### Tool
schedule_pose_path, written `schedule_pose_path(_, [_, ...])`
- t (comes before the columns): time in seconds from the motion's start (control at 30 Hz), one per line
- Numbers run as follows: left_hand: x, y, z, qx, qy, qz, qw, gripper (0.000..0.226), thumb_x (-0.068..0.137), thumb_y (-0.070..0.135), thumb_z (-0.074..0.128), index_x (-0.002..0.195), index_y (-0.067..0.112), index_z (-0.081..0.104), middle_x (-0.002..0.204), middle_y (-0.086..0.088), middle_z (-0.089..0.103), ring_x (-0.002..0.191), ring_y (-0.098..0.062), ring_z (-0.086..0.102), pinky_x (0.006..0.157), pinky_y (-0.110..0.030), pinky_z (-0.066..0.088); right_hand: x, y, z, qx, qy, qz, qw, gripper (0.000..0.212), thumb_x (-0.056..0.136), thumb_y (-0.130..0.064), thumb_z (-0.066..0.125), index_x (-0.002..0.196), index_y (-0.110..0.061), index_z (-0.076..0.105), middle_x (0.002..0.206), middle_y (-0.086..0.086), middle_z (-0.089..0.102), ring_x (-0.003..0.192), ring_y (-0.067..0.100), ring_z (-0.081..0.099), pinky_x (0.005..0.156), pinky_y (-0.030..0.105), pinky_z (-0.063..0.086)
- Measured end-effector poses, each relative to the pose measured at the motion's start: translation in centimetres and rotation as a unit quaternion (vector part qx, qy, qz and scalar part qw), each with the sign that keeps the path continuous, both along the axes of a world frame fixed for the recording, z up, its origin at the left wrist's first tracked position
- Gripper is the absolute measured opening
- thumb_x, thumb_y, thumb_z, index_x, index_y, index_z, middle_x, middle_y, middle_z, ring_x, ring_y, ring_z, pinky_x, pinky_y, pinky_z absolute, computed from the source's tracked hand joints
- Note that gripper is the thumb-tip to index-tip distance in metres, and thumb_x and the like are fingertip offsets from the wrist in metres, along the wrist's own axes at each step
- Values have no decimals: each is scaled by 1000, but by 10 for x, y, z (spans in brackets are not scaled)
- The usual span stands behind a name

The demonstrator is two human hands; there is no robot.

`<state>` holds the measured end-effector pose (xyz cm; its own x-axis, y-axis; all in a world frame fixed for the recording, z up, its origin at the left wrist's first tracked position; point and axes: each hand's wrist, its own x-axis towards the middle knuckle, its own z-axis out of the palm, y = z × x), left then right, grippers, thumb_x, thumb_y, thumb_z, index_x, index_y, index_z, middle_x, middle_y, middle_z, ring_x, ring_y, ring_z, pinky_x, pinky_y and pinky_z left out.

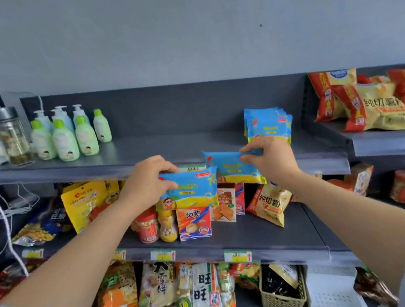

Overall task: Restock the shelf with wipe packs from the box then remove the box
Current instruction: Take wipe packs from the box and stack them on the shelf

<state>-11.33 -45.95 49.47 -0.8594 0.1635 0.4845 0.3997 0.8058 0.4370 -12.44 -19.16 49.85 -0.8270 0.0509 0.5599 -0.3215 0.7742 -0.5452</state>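
Shelf (168, 145), top tier, and two wipe packs are right at its front lip. Left hand (147, 181) pinches the left pack (192, 192) by its upper corner, which the fingers cover. Right hand (271, 157) grasps the right pack (233, 169) along its top edge, a touch higher, just in front of the lip. The two packs overlap where they meet. On the shelf behind the right hand a stack (268, 126) stands upright, base hidden, count unclear. Bottles (70, 138) sit at the shelf's far left. Pack print is too blurred to read.
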Motion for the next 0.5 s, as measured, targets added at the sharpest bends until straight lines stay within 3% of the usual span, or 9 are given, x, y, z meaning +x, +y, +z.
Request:
schedule_pose_path(0.17, [-40,0,21,32,-2,-13,999,24,70,9,82,91,17,73,90,4,62,81,-6,53,65,-13,36,-50,-5,22,-34,24,-2,999,19,83,-26,73,101,-22,75,102,-2,66,88,13,54,75,26,42])
schedule_pose_path(0.27, [-72,8,32,33,1,-21,999,24,70,10,82,91,18,72,90,5,63,81,-6,54,67,-14,38,-86,-7,31,-31,16,4,999,20,85,-26,72,104,-22,75,103,-1,64,83,13,51,72,25,39])
schedule_pose_path(0.5, [-145,19,47,41,-8,-7,999,24,73,12,80,94,20,72,92,9,63,77,2,52,62,-10,36,-171,-3,44,-36,-5,27,999,17,84,-19,72,101,-20,75,106,-2,69,88,13,58,74,26,45])
